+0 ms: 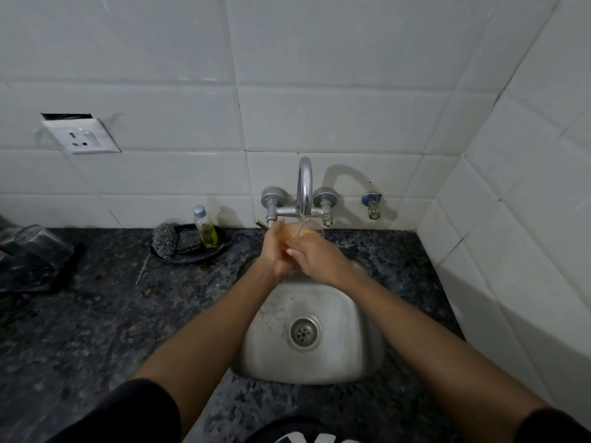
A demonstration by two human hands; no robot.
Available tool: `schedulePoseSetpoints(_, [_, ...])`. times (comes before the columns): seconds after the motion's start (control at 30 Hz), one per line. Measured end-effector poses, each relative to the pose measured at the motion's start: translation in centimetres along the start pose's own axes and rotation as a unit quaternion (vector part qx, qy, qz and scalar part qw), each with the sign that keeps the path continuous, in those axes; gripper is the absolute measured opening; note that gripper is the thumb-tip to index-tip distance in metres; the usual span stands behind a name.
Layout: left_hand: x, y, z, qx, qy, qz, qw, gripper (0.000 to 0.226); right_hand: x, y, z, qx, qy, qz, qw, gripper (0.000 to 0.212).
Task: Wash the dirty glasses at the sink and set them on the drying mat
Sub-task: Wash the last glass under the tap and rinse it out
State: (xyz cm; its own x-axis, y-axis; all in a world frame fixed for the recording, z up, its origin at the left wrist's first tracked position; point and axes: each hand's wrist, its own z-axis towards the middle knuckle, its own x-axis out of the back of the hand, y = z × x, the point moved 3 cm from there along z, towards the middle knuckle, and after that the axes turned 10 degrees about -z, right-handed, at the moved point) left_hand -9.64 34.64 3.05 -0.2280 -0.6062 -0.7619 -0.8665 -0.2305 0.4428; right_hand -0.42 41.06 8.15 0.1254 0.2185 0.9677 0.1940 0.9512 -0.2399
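Note:
A clear glass (308,231) with an orange-yellow residue inside is held tilted under the spout of the chrome tap (304,187), above the back of the steel sink (351,346). My left hand (276,251) wraps the glass from the left. My right hand (315,259) grips it from below and the right. Both hands hide most of the glass; only its rim and upper wall show. A thin stream of water seems to fall from the spout into the glass.
A black tray (220,247) left of the tap holds a steel scrubber (164,241) and a small bottle of yellow liquid (205,228). Clear glassware on a dark mat (32,254) sits at the far left on the granite counter. A white tiled wall closes the right side.

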Motion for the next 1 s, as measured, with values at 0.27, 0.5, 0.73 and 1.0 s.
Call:
schedulePoseSetpoints(0.27, [0.2, 0.3, -0.2, -0.041, 0.009, 0.019, 0.999, 0.060, 0.2, -0.5, 0.1, 0.004, -0.003, 0.127, 0.992, 0.037])
schedulePoseSetpoints(0.5, [0.4, 0.5, -0.1, -0.037, 0.041, 0.034, 0.998, 0.046, -0.9, 0.4, -0.5, 0.028, -0.014, 0.061, 0.998, 0.037])
schedulePoseSetpoints(0.73, [0.9, 0.3, 0.3, -0.007, 0.019, 0.009, 1.000, 0.072, 0.1, 0.4, -0.7, 0.033, -0.002, -0.052, 0.998, 0.036])
schedulePoseSetpoints(1.0, [0.3, 0.1, -0.2, -0.032, 0.014, 0.013, 0.999, 0.060, 0.1, 0.1, 0.1, -0.023, -0.021, 0.074, 0.997, 0.033])
